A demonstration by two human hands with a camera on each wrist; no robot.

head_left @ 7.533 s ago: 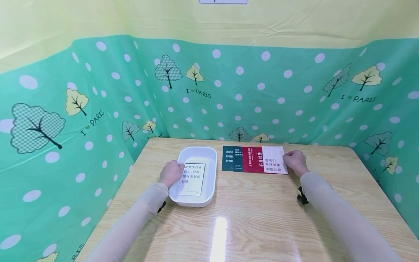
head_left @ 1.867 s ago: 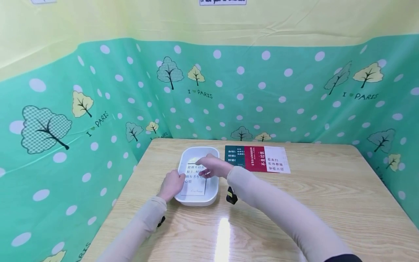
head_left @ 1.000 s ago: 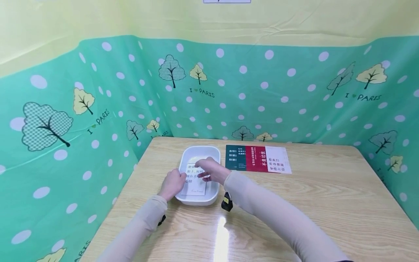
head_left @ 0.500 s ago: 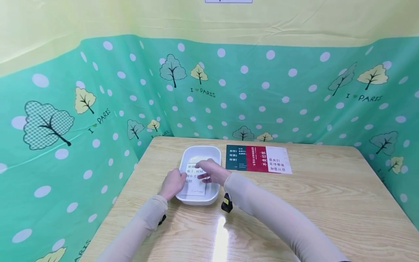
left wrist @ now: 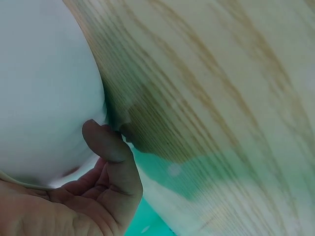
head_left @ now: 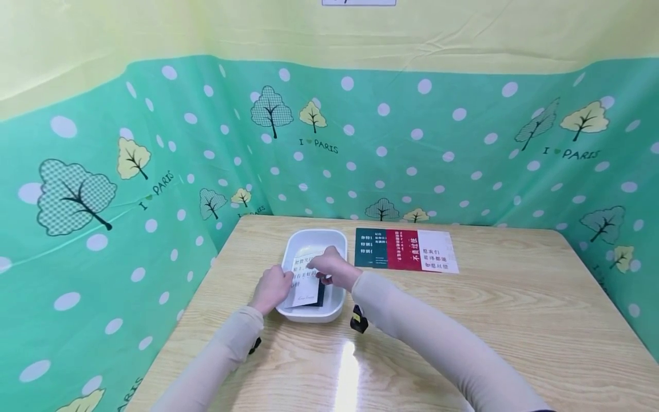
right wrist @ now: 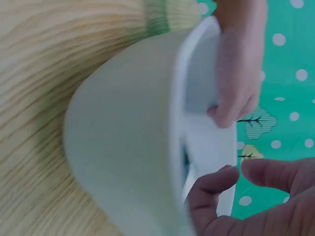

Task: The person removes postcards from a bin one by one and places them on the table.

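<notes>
**Right hand at white card in tub; pinch not confirmed**

Left hand (head_left: 272, 288): fingers curled over the left rim of the white tub (head_left: 309, 317), firm hold; thumb lies against the outer wall in the left wrist view, the other fingers partly hidden behind it.

Right hand (head_left: 333, 269): inside the tub, fingers bent at the upper right of the white printed card (head_left: 305, 289). Thumb and one finger nearly meet in the right wrist view; cannot tell whether card is gripped. There the card seems only a pale sliver, if it shows at all.

White card sits askew in the tub over a dark piece (head_left: 321, 295), mostly covered, nature unclear. Some of its print is blocked by the right hand.

Row of cards (head_left: 403, 250), dark green, red and white, lies on the table (head_left: 515, 297) right of the tub. Sign (head_left: 358, 2) cut off at the top edge, unreadable.
</notes>
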